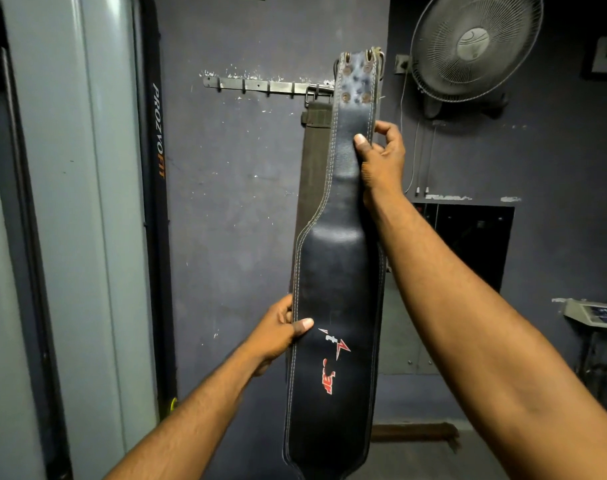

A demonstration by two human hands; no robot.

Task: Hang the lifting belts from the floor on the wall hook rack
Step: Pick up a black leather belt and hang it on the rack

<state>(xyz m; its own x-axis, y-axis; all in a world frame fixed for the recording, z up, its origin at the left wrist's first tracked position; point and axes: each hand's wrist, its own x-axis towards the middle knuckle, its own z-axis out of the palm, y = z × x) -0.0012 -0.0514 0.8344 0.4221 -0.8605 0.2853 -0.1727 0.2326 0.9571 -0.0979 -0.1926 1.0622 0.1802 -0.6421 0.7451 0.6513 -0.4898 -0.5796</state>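
The belt is pinched by the right hand and gripped lower by the left hand. Above the right hand, the rack may be missed, or 1 hung belt dislodged.

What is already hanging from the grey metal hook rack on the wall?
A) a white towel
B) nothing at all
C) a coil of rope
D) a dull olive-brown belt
D: a dull olive-brown belt hangs from the grey metal hook rack, partly behind the black leather belt that the left hand and right hand hold up in front of it.
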